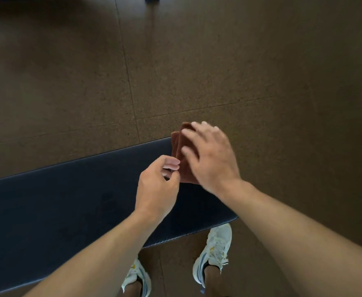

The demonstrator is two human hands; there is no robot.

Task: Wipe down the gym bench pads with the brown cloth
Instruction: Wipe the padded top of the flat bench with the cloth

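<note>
Head view: the folded brown cloth (181,153) lies at the right end of the dark bench pad (68,200), its long axis running away from the person. The right hand (210,155) rests flat on it, fingers straight; the left hand (156,185) sits just beside its near edge, fingers curled, grip unclear.

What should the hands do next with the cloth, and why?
Probably press the right hand flat and sweep the brown cloth leftward along the bench pad. The cloth lies folded at the pad's right end under straight fingers, while the left hand is beside its near edge.
</note>
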